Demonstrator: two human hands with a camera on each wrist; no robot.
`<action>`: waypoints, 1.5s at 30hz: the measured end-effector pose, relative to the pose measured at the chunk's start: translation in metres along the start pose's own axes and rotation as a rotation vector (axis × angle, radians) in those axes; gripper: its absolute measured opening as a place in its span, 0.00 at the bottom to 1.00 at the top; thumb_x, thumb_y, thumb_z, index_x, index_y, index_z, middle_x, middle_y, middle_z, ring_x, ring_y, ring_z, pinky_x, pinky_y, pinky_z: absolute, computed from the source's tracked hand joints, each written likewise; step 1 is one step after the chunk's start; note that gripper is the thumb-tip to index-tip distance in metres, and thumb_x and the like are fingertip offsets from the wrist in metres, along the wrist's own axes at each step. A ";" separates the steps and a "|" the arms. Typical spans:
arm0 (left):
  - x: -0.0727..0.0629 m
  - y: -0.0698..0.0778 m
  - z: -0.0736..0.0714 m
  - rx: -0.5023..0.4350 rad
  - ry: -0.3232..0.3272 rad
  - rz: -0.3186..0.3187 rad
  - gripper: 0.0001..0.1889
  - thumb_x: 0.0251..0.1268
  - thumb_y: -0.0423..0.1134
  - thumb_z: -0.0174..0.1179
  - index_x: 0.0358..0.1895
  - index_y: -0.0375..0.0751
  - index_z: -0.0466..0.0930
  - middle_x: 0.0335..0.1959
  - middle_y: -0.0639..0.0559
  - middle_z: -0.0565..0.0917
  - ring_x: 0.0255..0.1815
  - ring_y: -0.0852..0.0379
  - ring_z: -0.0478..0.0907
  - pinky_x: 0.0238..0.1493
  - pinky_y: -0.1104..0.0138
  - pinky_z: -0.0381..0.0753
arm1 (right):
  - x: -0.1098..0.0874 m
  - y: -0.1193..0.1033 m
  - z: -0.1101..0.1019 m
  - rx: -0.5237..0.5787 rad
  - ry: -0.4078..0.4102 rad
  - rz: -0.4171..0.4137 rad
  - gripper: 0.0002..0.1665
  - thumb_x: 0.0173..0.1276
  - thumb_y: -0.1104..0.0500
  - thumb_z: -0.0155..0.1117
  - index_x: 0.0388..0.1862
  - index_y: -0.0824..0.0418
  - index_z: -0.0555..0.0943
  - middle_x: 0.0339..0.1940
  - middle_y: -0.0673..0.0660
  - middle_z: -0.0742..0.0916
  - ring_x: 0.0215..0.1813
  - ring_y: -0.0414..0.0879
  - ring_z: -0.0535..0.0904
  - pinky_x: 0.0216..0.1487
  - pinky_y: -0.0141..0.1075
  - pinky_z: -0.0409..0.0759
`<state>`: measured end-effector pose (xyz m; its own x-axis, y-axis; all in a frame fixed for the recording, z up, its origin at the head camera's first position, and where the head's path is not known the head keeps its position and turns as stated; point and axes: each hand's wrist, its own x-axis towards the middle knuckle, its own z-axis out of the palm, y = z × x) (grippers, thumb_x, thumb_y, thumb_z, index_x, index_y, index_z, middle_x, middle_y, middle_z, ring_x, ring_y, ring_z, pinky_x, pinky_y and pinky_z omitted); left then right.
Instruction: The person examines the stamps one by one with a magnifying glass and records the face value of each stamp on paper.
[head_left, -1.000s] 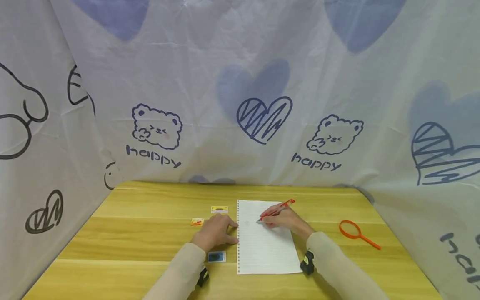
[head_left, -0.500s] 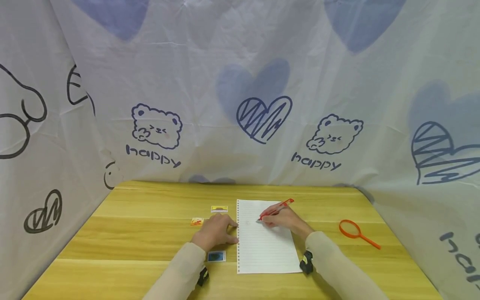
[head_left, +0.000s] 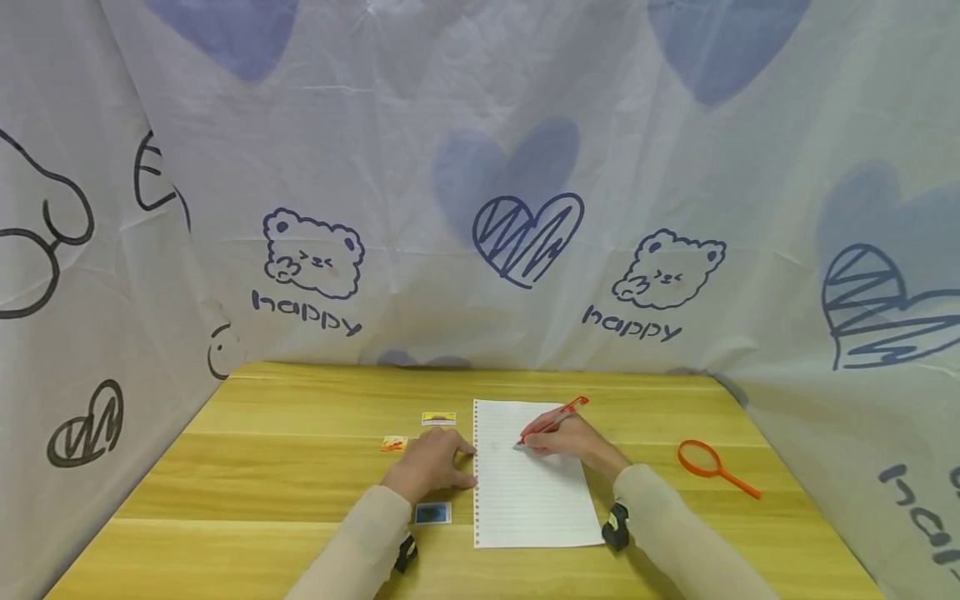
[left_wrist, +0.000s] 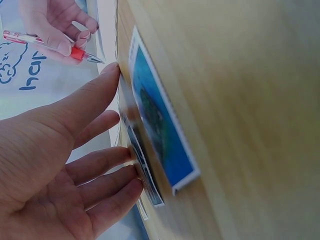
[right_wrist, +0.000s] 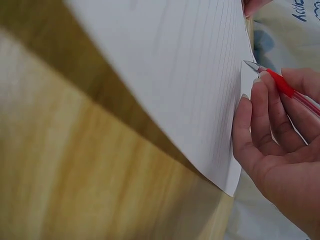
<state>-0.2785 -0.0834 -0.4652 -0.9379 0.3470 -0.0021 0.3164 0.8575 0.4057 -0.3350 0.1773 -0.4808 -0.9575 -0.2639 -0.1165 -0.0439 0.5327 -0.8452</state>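
Note:
My right hand [head_left: 564, 435] pinches a red pen [right_wrist: 280, 83] between thumb and fingers. The pen slants, its metal tip low over the upper left part of a lined, hole-punched sheet of paper [head_left: 534, 508]. Faint marks show on the sheet just left of the tip. My left hand [head_left: 427, 465] rests at the paper's left edge, thumb and index fingertip touching that margin, fingers loosely bent around nothing. In the left wrist view, a blue stamp-like picture card [left_wrist: 155, 117] lies beside the thumb, and a darker card [left_wrist: 142, 165] is partly hidden by the fingertips.
A yellow card [head_left: 438, 418] and a red-and-yellow card [head_left: 394, 444] lie beyond and left of the left hand. To the right of the paper is an orange magnifying glass [head_left: 738, 484]. A printed cloth [head_left: 420, 317] hangs behind the wooden table [head_left: 247, 467].
The pen tip has shifted very slightly toward me on the paper, with the right hand barely moving. My left hand, the paper and the cards stay in place.

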 end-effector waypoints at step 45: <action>-0.001 0.001 0.000 -0.026 0.004 -0.002 0.25 0.54 0.48 0.79 0.56 0.44 0.89 0.58 0.45 0.87 0.38 0.55 0.72 0.38 0.62 0.69 | -0.005 0.003 -0.006 0.020 0.030 -0.040 0.09 0.65 0.60 0.75 0.41 0.63 0.90 0.36 0.54 0.93 0.35 0.39 0.84 0.40 0.32 0.84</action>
<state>-0.2771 -0.0835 -0.4648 -0.9392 0.3433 0.0009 0.3105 0.8482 0.4290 -0.3323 0.1853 -0.4797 -0.9632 -0.2605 -0.0668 -0.0773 0.5059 -0.8591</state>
